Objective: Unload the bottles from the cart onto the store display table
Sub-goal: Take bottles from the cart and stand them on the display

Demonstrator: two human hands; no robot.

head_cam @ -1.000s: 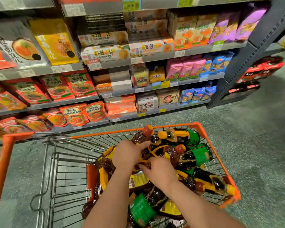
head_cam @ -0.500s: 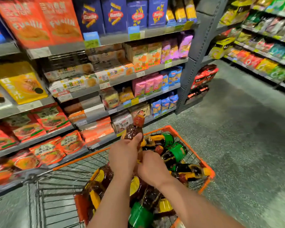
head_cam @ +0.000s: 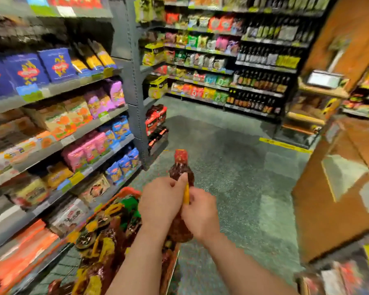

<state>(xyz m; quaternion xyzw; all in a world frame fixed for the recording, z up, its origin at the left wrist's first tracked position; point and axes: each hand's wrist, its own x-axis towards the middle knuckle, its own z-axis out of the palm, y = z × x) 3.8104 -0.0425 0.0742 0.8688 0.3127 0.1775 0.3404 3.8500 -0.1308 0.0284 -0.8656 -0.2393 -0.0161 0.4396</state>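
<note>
Both hands are clamped on one bottle (head_cam: 181,173); the left hand (head_cam: 161,201) wraps its upper body with the thumb laid up the shoulder, the right hand (head_cam: 198,213) grips its lower body; the two hands are close together, almost touching. The bottle stands upright, red cap uppermost, held in the air just right of the cart (head_cam: 126,191), whose orange rim shows near left; further bottles (head_cam: 100,241) lie heaped in the cart.

Risks, as judged from this view:
- the frame is heavily blurred, which suggests a fast turn; a swung bottle could strike the cart rim or the shelving (head_cam: 73,116) on the left;
- the film wrap looks smooth; a slack grip could let the bottle slide down through the fingers;
- the heap in the cart looks loose; bottles may roll or shift;
- the display table cannot be identified with certainty; the wooden fixture (head_cam: 328,209) on the right is a possible obstruction.
</note>
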